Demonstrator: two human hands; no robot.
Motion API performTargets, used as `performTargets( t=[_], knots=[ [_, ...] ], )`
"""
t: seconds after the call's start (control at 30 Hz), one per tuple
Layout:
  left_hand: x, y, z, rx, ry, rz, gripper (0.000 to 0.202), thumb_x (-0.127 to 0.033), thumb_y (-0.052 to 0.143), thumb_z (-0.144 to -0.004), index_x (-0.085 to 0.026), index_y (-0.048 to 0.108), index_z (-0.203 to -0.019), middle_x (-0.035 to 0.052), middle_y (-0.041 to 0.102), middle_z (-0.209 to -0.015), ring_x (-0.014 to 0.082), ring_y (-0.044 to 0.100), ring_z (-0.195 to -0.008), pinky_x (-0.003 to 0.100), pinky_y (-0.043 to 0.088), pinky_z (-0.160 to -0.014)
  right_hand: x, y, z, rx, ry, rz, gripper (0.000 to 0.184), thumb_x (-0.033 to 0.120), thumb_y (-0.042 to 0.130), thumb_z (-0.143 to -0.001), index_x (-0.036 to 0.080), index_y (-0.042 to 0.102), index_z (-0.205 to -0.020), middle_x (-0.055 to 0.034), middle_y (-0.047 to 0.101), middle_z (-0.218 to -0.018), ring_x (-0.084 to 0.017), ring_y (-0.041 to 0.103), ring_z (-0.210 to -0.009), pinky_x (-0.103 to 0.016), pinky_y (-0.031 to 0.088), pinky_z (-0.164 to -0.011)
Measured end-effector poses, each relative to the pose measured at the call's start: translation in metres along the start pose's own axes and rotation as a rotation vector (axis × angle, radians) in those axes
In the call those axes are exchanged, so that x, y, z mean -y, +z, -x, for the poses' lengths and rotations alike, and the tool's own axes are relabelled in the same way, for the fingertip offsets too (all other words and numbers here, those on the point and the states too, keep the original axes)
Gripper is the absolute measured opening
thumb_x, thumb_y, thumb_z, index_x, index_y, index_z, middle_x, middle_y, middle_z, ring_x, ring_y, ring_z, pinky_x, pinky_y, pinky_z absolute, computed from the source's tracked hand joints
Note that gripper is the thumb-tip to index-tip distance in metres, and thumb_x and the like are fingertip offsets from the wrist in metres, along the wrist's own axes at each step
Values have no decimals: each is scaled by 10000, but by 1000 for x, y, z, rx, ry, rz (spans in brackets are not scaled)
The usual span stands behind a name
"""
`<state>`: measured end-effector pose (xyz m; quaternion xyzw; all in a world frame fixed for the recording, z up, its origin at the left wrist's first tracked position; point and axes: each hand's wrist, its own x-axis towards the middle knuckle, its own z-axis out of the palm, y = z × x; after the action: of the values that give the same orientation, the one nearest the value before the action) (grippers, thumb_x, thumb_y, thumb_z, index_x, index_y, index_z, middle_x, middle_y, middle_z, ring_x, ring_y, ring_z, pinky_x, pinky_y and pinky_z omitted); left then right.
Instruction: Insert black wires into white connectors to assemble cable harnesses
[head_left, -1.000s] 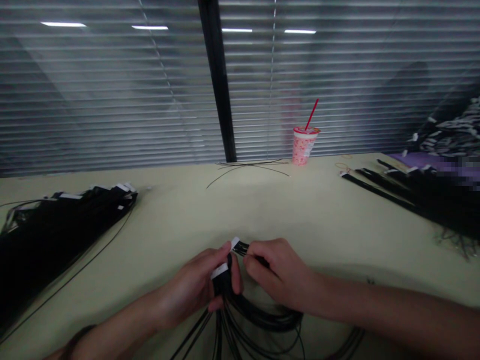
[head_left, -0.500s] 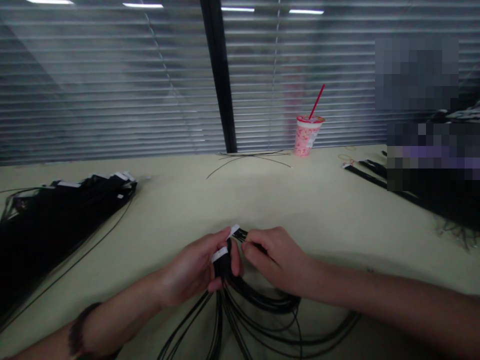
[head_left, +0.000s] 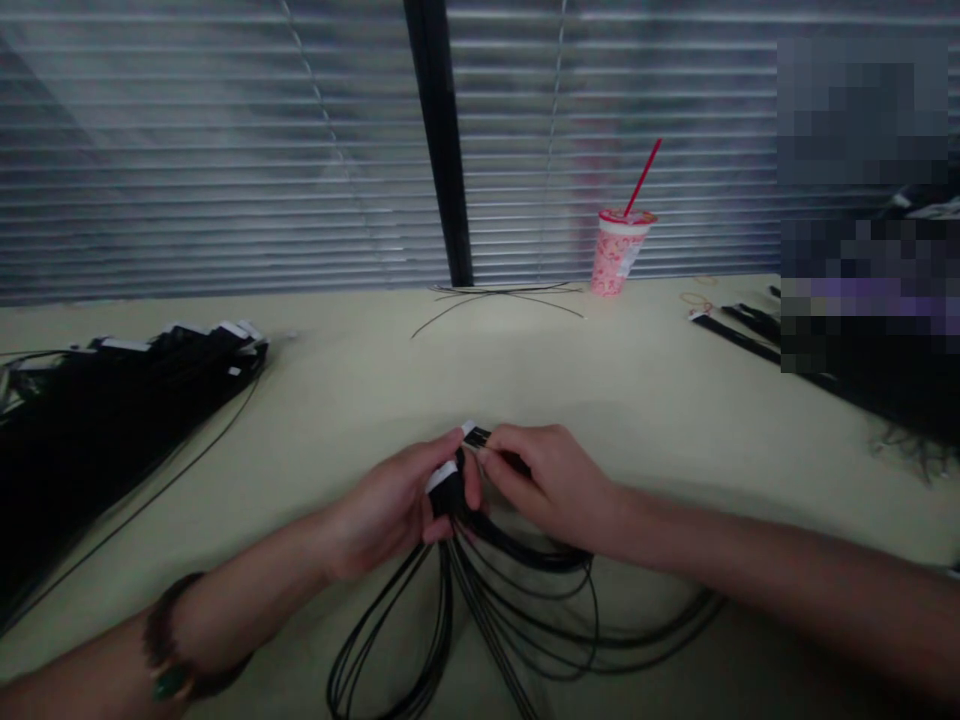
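My left hand [head_left: 386, 500] is closed round a bunch of thin black cables [head_left: 450, 495] with a white connector or label at its end. Between its thumb and fingertips is a second white end piece [head_left: 469, 429] with black wires leaving it to the right. My right hand [head_left: 551, 485] pinches those wires close beside the white piece, its fingertips nearly touching the left ones. From below my hands the black cables hang and loop down and to the right over the table. The far side of the gripped wires is hidden by my right fingers.
A large pile of black cables with white ends [head_left: 135, 400] lies at left. More black cables [head_left: 780, 350] lie at right by a blurred person. A pink cup [head_left: 619, 258] with a red straw and a few loose thin wires [head_left: 499, 292] are at the back by the blinds [head_left: 225, 180].
The view has tilted down slightly, so the background sits higher in the picture. Both hands keep nearly the same hold, and the hanging cable loops have shifted a little.
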<state>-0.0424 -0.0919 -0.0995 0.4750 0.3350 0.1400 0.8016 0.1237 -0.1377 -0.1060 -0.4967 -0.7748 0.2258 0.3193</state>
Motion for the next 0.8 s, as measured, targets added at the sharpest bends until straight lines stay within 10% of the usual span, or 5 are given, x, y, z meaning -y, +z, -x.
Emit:
performTargets(
  t=[0.23, 0.53, 0.73, 0.8],
  knots=[
    [-6, -6, -4, 6, -5, 158, 442, -453, 278, -860, -160, 584, -732, 7, 505, -544, 143, 541, -620, 268, 439, -675, -40, -27, -13, -1, -11, 145, 218, 264, 507, -799, 176, 523, -998, 59, 474, -545, -63, 412, -470, -175, 269, -486],
    [-4, -4, -1, 92, -17, 236, 442, -445, 275, -866, -149, 583, -751, -27, 408, -410, 144, 540, -597, 258, 417, -682, -69, -41, -17, -139, 41, 373, 353, 502, 586, -698, 153, 611, -742, 42, 410, -506, -67, 365, -462, -207, 247, -473],
    [-2, -7, -3, 8, 46, 341, 440, -430, 245, -878, -142, 570, -809, 53, 625, -632, 178, 591, -741, 300, 415, -752, -32, -44, -15, -491, 97, -23, 252, 360, 620, -706, 152, 543, -824, 44, 392, -563, -59, 346, -465, -189, 276, -428],
    [-1, -7, -3, 4, 39, 374, 433, -435, 260, -875, -137, 570, -831, 71, 658, -695, 179, 602, -738, 298, 417, -742, -10, -36, -7, -410, 38, -57, 159, 310, 545, -772, 163, 515, -719, 34, 433, -546, -57, 370, -458, -185, 283, -422]
  ],
)
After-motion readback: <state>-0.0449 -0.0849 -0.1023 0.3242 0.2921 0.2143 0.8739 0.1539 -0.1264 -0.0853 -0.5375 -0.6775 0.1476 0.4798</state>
